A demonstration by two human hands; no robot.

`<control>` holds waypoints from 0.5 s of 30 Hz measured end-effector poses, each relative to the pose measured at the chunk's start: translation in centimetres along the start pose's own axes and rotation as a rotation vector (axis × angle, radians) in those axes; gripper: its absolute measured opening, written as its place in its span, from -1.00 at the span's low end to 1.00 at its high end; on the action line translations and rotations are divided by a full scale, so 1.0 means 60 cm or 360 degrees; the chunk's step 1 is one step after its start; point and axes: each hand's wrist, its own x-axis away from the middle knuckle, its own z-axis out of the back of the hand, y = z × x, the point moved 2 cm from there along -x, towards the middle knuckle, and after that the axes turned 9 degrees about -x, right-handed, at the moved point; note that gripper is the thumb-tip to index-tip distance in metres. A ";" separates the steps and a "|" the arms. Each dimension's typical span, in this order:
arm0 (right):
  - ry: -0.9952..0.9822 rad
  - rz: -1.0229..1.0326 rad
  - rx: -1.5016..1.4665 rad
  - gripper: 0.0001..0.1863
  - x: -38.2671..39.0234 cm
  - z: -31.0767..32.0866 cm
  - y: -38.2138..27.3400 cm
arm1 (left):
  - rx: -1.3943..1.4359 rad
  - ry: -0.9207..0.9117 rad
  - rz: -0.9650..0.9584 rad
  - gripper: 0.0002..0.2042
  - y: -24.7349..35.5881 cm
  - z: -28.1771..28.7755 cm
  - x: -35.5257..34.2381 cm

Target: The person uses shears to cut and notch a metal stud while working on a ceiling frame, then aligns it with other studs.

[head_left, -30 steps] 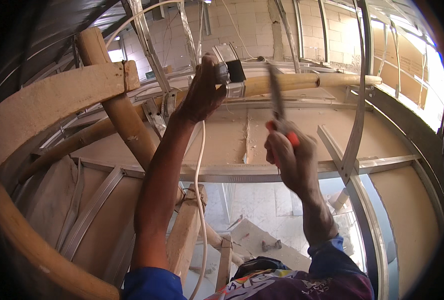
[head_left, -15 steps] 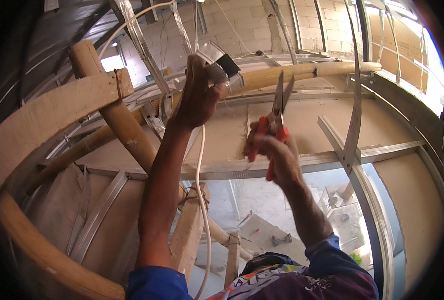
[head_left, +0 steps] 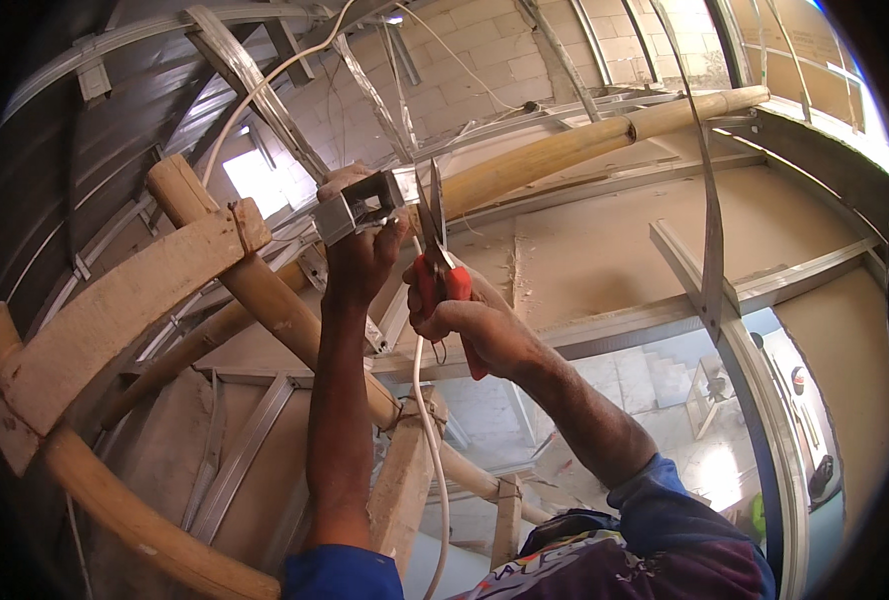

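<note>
Raised in front of me, my left hand (head_left: 360,250) grips a piece of bent metal channel (head_left: 337,218), silvery outside with a dark hollow facing me. My right hand (head_left: 480,325) is wrapped round the red handles of a pair of tin snips (head_left: 439,240). Their blades point upward, slightly parted, right beside the channel's right end. Whether the blades touch the metal I cannot tell. A white cable (head_left: 421,400) hangs down behind and between my forearms.
A bamboo pole (head_left: 565,150) crosses behind my hands. At left stand a wooden plank (head_left: 130,285) and another bamboo pole (head_left: 265,290). Metal framing (head_left: 755,430) and a hanging metal strip (head_left: 712,220) are at right. Through an opening the floor far below (head_left: 655,390) shows.
The channel has come lower and turned, its hollow now towards me. The tin snips have moved left and up against its side, their blades closer together. My view has shifted a little.
</note>
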 end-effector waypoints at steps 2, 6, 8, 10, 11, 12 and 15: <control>-0.0055 -0.0007 0.0088 -0.56 -0.006 0.005 -0.008 | -0.0008 -0.0101 0.0164 -0.75 -0.017 0.001 0.017; -0.0010 -0.0063 0.0073 -0.54 -0.003 -0.003 -0.031 | 0.0100 0.0178 0.0105 -0.79 -0.016 0.015 0.001; 0.0030 -0.0062 0.0119 -0.54 -0.004 0.003 -0.024 | 0.0131 0.0271 0.0113 -0.80 -0.005 0.012 -0.008; 0.0050 -0.0133 0.0151 -0.53 -0.008 0.008 -0.016 | 0.0130 0.0228 0.0174 -0.81 -0.012 0.009 0.000; 0.0062 -0.0161 0.0171 -0.53 -0.008 0.008 -0.016 | 0.0118 0.0145 0.0223 -0.81 -0.022 0.006 0.006; 0.0058 -0.0174 0.0152 -0.53 -0.010 0.007 -0.012 | 0.0086 0.0110 0.0213 -0.81 -0.029 0.004 0.011; 0.0017 -0.0169 0.0143 -0.53 -0.019 0.001 -0.003 | -0.0029 0.0094 0.0113 -0.79 -0.041 0.001 0.022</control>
